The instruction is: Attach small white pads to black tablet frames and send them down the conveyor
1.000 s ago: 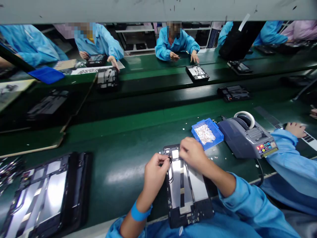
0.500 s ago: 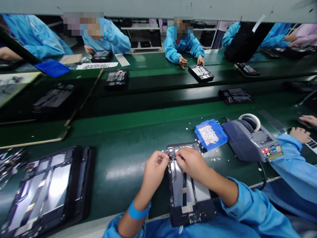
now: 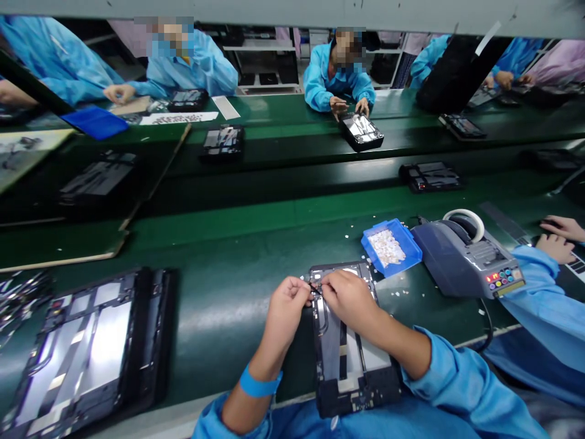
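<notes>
At the near edge of the green bench (image 3: 219,341), an open tablet-like device (image 3: 347,366) lies with its interior facing up, its lower end at the wearer's blue garment. A blue band (image 3: 260,384) encircles the left wrist. Over the device's upper left corner, the left hand (image 3: 287,308) pinches a thin dark cable (image 3: 315,289) between thumb and forefinger. Bent over the same corner, the right hand (image 3: 350,296) has its fingertips beside the cable; whether they grip it cannot be told. Well to the left, a second open device (image 3: 107,335) overlaps another unit. Just beyond the right hand, a blue tray (image 3: 408,239) contains small white pieces (image 3: 387,247); a tape dispenser (image 3: 461,262) adjoins it. Across the bench, a co-worker (image 3: 320,79) in blue has both hands at a further device (image 3: 361,131).
</notes>
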`<action>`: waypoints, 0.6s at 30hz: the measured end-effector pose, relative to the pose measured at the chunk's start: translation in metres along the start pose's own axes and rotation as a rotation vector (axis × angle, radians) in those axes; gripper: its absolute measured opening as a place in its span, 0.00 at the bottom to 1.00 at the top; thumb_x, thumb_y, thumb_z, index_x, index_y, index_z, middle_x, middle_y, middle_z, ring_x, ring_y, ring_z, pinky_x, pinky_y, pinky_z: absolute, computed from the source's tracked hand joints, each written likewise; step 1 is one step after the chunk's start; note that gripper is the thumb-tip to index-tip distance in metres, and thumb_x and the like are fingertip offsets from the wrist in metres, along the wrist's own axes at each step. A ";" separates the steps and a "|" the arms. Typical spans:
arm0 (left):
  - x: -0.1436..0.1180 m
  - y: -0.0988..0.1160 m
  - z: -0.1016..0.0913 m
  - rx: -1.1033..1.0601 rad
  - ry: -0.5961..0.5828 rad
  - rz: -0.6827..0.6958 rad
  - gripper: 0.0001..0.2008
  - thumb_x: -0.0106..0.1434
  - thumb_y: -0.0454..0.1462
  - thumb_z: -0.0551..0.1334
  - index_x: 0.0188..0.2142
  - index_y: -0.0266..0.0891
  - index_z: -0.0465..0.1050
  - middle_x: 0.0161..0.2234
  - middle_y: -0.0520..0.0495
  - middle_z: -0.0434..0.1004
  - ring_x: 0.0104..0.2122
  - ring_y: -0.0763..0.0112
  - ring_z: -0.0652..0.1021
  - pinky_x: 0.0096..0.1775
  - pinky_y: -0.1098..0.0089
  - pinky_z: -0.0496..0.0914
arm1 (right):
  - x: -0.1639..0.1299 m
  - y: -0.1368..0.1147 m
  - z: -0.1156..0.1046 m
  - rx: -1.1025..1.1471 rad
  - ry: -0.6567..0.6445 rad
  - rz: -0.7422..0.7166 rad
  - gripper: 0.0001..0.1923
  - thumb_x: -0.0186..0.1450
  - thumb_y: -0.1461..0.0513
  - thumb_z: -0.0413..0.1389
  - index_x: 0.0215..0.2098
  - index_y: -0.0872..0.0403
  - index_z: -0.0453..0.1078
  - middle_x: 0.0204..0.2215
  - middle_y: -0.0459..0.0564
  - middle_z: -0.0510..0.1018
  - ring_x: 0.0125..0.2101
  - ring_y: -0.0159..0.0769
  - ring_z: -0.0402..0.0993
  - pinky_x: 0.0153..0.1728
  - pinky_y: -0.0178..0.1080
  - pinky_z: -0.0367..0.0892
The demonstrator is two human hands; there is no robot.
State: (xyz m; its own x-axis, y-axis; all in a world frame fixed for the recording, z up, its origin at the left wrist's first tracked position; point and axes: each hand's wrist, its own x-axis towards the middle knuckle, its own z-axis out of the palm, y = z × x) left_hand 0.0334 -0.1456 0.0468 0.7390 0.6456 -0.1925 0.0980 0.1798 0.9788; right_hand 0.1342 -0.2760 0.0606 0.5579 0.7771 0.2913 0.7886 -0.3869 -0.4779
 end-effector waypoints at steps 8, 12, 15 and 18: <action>0.003 -0.007 0.000 -0.057 -0.003 -0.031 0.04 0.51 0.35 0.62 0.29 0.39 0.71 0.23 0.55 0.74 0.24 0.75 0.72 0.28 0.75 0.66 | 0.001 0.004 -0.003 0.004 -0.048 0.020 0.06 0.68 0.68 0.57 0.38 0.53 0.76 0.35 0.50 0.82 0.38 0.39 0.79 0.41 0.36 0.67; 0.000 -0.003 0.001 0.000 0.008 0.007 0.04 0.53 0.36 0.62 0.29 0.40 0.71 0.23 0.55 0.74 0.24 0.74 0.73 0.29 0.74 0.67 | 0.007 -0.003 -0.004 -0.023 -0.105 0.046 0.07 0.68 0.67 0.57 0.40 0.53 0.77 0.37 0.51 0.83 0.39 0.40 0.80 0.42 0.37 0.68; -0.004 -0.001 0.003 0.104 0.030 0.068 0.04 0.56 0.39 0.63 0.30 0.40 0.71 0.24 0.53 0.76 0.26 0.72 0.75 0.30 0.73 0.68 | 0.012 -0.006 -0.007 -0.044 -0.163 0.080 0.08 0.68 0.67 0.56 0.39 0.53 0.78 0.38 0.51 0.84 0.39 0.40 0.80 0.41 0.37 0.68; -0.012 0.000 0.005 0.277 0.080 0.166 0.05 0.60 0.40 0.62 0.32 0.41 0.73 0.28 0.51 0.80 0.29 0.68 0.78 0.32 0.70 0.70 | 0.014 -0.007 -0.009 -0.071 -0.204 0.096 0.08 0.68 0.66 0.56 0.39 0.53 0.78 0.37 0.51 0.84 0.39 0.41 0.81 0.40 0.37 0.67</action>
State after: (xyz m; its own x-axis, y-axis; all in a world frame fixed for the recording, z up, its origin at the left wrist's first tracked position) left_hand 0.0282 -0.1566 0.0499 0.7065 0.7074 -0.0234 0.1666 -0.1341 0.9769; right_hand 0.1391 -0.2671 0.0758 0.5729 0.8165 0.0709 0.7549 -0.4920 -0.4335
